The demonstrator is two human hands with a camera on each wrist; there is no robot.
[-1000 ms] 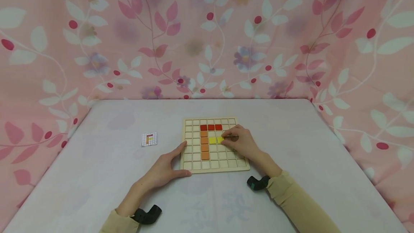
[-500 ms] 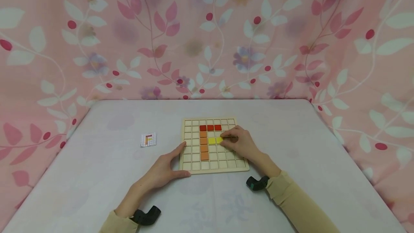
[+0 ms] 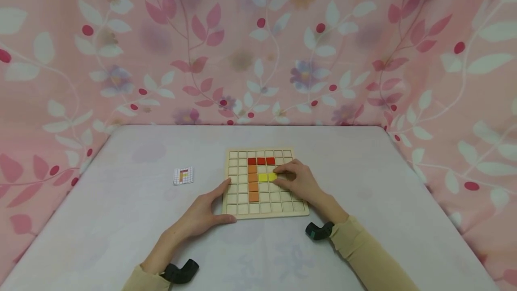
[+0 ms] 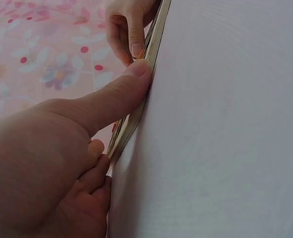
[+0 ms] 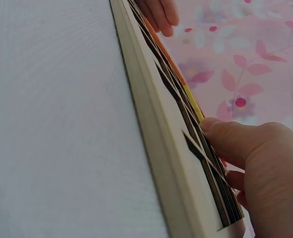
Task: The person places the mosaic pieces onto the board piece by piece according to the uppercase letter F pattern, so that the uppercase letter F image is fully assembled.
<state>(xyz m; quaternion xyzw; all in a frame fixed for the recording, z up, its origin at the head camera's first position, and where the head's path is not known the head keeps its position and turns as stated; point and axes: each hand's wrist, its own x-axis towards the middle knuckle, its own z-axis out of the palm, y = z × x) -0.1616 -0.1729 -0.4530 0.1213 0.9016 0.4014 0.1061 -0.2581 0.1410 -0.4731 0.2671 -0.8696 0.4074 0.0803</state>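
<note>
A square wooden grid board [image 3: 266, 216] lies on the table. My left hand [image 3: 202, 214] steadies its near-left corner, thumb on the front edge and extended fingers along the left side. Thumb and forefinger of my right hand [image 3: 300, 181] pinch a yellow tile [image 3: 272, 177] at the board's middle. Left of that tile sits another yellow tile [image 3: 262, 178]. Red tiles [image 3: 261, 161] form a row above, and several orange tiles [image 3: 253, 187] run down a column from its left end. In the right wrist view, the thumb [image 5: 210, 124] meets the tiles, seen edge-on.
A small printed card [image 3: 183, 175] with a coloured grid pattern lies left of the board. White cloth covers the table [image 3: 133, 183], and a pink floral curtain [image 3: 242, 57] hangs behind it. Each wrist carries a black camera mount [image 3: 319, 231].
The whole head view shifts slightly, with board and card sliding a little left and down in it. Both hands keep their places on the board and tile.
</note>
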